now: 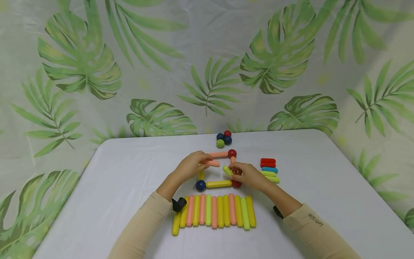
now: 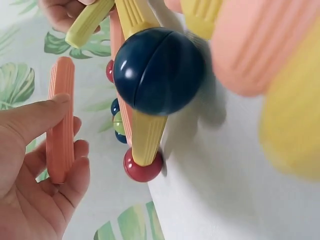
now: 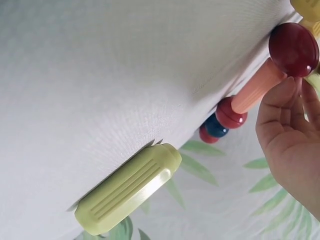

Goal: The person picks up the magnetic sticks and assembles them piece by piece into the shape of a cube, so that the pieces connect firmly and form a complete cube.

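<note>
My left hand [image 1: 192, 167] holds a pink stick [image 2: 61, 130] between thumb and fingers, above a four-sided frame of sticks and balls on the table. In my right hand [image 1: 250, 175] a yellow-green stick [image 1: 227, 170] is pinched, its tip pointing toward the pink one; the two are apart. The frame has a blue ball [image 1: 200, 185] at the front left, a dark red ball [image 3: 294, 50] at the front right and a red ball [image 1: 232, 153] at the back right. A red ball [image 2: 143, 164] at the back-left corner is hidden by my left hand in the head view.
A row of yellow, pink and green sticks [image 1: 214, 212] lies nearest me. Right of the frame lie red sticks [image 1: 268, 160], a blue stick [image 1: 269, 169] and yellow-green sticks [image 1: 272, 179]. Several loose balls [image 1: 220, 143] sit at the table's back edge, before a leaf-patterned cloth [image 1: 207, 90].
</note>
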`<state>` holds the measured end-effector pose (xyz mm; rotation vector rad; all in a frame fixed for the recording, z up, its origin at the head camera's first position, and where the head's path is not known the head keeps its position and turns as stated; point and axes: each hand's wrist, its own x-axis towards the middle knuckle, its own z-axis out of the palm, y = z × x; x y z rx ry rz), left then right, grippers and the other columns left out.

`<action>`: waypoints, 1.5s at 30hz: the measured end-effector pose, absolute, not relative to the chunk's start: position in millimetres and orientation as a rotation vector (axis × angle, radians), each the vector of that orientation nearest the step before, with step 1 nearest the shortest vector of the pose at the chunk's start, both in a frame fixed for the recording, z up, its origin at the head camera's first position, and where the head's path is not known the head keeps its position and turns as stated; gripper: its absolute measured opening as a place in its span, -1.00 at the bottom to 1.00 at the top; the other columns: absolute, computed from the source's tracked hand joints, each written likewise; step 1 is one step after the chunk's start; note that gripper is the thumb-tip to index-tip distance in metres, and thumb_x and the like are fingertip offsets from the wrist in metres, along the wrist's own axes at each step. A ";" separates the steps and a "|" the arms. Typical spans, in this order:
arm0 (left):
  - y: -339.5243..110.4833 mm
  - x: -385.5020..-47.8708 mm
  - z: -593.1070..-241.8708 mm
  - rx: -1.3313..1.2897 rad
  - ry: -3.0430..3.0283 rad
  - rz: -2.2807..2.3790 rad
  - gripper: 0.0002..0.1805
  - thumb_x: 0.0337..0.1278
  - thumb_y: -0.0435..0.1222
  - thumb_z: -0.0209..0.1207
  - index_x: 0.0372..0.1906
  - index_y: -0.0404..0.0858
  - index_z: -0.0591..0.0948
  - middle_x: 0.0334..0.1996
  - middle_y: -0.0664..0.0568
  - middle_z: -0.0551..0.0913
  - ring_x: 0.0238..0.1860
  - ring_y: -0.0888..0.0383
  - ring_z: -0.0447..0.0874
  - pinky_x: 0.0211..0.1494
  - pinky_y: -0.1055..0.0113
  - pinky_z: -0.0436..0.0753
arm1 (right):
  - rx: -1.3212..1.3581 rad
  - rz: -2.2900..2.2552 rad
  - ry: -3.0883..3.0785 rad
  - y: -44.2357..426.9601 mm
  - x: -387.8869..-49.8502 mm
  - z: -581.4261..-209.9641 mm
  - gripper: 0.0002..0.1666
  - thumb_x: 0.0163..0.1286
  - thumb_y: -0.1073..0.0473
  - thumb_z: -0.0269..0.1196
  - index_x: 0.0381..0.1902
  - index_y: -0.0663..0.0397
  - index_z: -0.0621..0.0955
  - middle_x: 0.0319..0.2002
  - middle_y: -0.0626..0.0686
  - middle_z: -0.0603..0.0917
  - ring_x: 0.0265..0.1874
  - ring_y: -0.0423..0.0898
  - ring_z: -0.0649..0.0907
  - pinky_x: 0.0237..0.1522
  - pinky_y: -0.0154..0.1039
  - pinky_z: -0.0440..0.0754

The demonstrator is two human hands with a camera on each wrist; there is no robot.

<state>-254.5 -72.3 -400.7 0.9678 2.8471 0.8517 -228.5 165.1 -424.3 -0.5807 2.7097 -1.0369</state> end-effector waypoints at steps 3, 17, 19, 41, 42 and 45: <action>-65.4 -258.5 -401.4 1.003 2.814 0.859 -0.70 0.09 -0.32 0.18 -0.02 -0.20 0.59 -0.20 0.05 0.54 -0.20 0.15 0.46 -0.11 0.28 0.46 | -0.606 -1.028 2.714 165.7 -227.6 -423.6 -0.71 0.20 0.17 0.25 -0.10 0.04 0.53 -0.41 -0.08 0.48 -0.45 -0.12 0.44 -0.49 -0.32 0.47; -66.1 -266.7 -399.7 1.017 2.848 0.825 -0.71 0.10 -0.26 0.18 -0.04 -0.12 0.59 -0.12 0.11 0.58 -0.16 0.14 0.45 -0.02 0.21 0.37 | -0.645 -1.035 2.689 165.7 -228.1 -423.9 -0.69 0.19 0.13 0.26 -0.10 0.04 0.54 -0.41 -0.09 0.50 -0.43 -0.13 0.45 -0.43 -0.32 0.49; -68.1 -267.0 -402.8 0.934 2.862 0.913 -0.71 0.11 -0.23 0.17 -0.02 -0.11 0.57 -0.13 0.10 0.58 -0.19 0.14 0.46 -0.04 0.22 0.39 | -0.633 -1.034 2.687 164.9 -228.4 -424.0 -0.69 0.19 0.13 0.26 -0.09 0.03 0.54 -0.41 -0.09 0.50 -0.43 -0.13 0.45 -0.44 -0.32 0.49; -45.0 -253.5 -409.5 0.371 1.975 2.156 -0.48 0.17 -0.45 0.05 0.16 -0.23 0.10 -0.25 -0.28 0.54 -0.23 -0.01 0.59 -0.09 0.18 0.54 | -0.653 -1.035 2.694 166.4 -227.6 -424.7 -0.69 0.20 0.11 0.25 -0.10 0.04 0.54 -0.41 -0.10 0.50 -0.43 -0.14 0.45 -0.42 -0.31 0.48; -44.9 -254.5 -411.7 0.359 1.988 2.149 -0.48 0.16 -0.44 0.07 0.14 -0.22 0.11 -0.25 -0.27 0.54 -0.23 0.01 0.58 -0.10 0.21 0.54 | -0.654 -1.033 2.696 166.3 -227.6 -424.7 -0.69 0.20 0.11 0.25 -0.10 0.05 0.54 -0.41 -0.10 0.50 -0.43 -0.14 0.45 -0.42 -0.31 0.48; -47.6 -257.9 -418.0 0.333 2.014 2.122 -0.50 0.13 -0.41 0.12 0.09 -0.21 0.13 -0.26 -0.21 0.53 -0.26 0.05 0.58 -0.12 0.25 0.55 | -0.637 -1.029 2.702 166.5 -227.8 -424.6 -0.69 0.19 0.10 0.26 -0.10 0.05 0.54 -0.42 -0.10 0.49 -0.43 -0.14 0.45 -0.42 -0.31 0.48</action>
